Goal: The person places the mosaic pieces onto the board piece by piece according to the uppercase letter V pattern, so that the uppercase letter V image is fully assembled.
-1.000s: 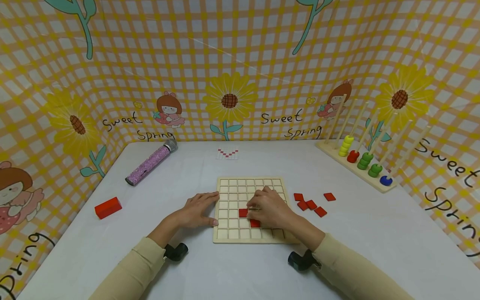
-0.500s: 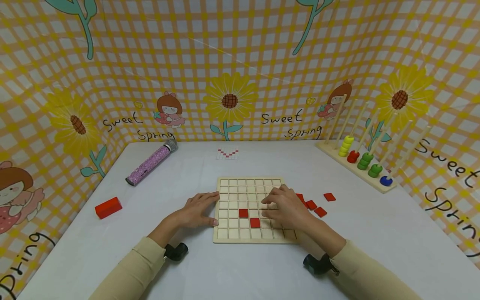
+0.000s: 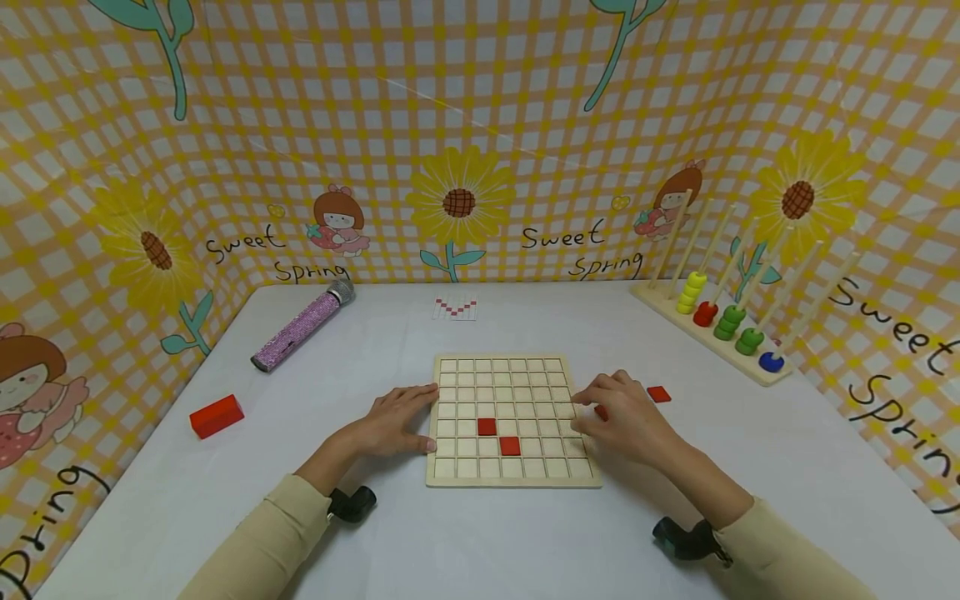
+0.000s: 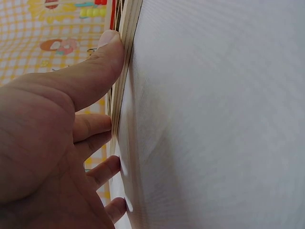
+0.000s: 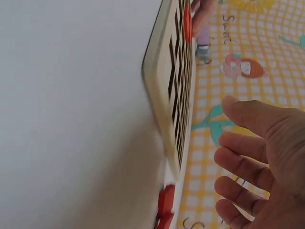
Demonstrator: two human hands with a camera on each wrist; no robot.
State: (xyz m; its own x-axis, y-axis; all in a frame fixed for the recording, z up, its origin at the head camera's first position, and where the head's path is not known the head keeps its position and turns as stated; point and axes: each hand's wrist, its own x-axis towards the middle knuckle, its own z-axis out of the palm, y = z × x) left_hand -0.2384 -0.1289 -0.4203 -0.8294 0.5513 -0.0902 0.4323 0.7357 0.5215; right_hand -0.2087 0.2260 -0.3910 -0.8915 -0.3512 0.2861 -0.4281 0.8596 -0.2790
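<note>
A square wooden grid board (image 3: pixel 517 482) lies flat on the table, with one red square tile (image 3: pixel 487 427) and a second red tile (image 3: pixel 510 446) in its cells, touching diagonally. My left hand (image 3: pixel 390 423) rests at the board's left edge; the left wrist view shows its thumb (image 4: pixel 107 59) and extended fingers against the wooden rim. Off the board's right side hovers my right hand (image 3: pixel 628 419), fingers spread apart and holding nothing in the right wrist view. Beneath it a loose red tile (image 3: pixel 601 412) peeks out; another tile (image 3: pixel 658 394) lies behind it. Other loose tiles are hidden by this hand.
A small card (image 3: pixel 454 307) with a red V pattern lies behind the board. To the left are a glittery pink microphone (image 3: pixel 300 327) and a red block (image 3: pixel 217 416). A bead abacus (image 3: pixel 712 333) stands at the back right. Patterned cloth (image 3: pixel 480 100) walls the table's far side.
My right hand has moved from the red tiles on the board rightward to above the loose tiles, uncovering both placed tiles. My left hand has stayed at the board's edge.
</note>
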